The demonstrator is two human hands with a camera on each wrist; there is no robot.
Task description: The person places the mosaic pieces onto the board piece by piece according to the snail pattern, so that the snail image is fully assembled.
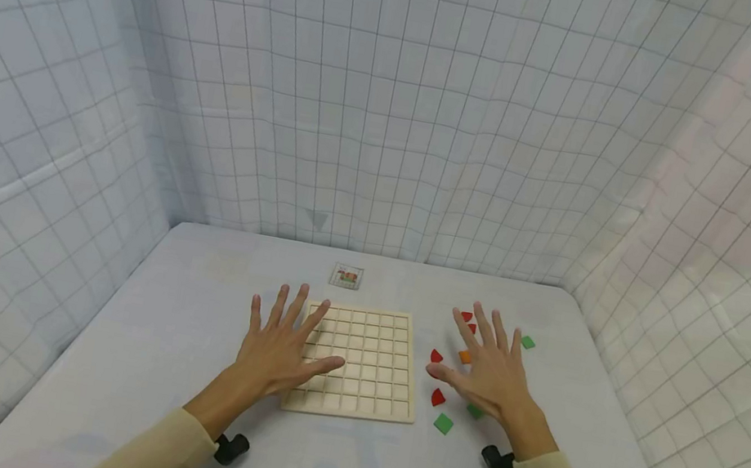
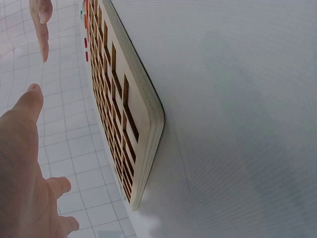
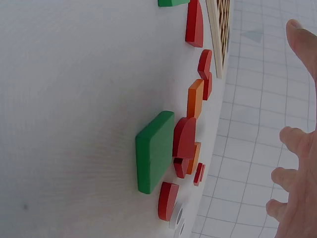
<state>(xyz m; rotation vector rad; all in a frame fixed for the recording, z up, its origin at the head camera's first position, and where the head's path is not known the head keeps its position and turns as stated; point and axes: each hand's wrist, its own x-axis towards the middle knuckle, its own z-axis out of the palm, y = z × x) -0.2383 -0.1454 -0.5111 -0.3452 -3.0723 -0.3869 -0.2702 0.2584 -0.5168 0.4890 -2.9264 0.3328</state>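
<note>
My left hand [image 1: 277,350] hovers over the left side of a pale wooden grid board [image 1: 373,359], fingers spread and holding nothing. In the left wrist view, the board's thick, rounded corner [image 2: 154,111] and its square recesses show; the fingers are apart from it. To the right, my right hand [image 1: 489,376] is spread above loose flat pieces, also holding nothing, and hides some of them. Among these are a red quarter-round piece [image 1: 438,398], a green square [image 1: 444,423] and an orange piece [image 1: 465,357]. The right wrist view shows another green square [image 3: 156,151] close up, near white ring-like pieces [image 3: 176,216].
A small printed card [image 1: 347,276] lies behind the board, near the table's back edge. Another green piece [image 1: 528,342] lies beyond the right hand's fingers. White cloth with a dark grid [image 1: 397,105] encloses the white table [image 1: 185,302] at the back and both sides.
</note>
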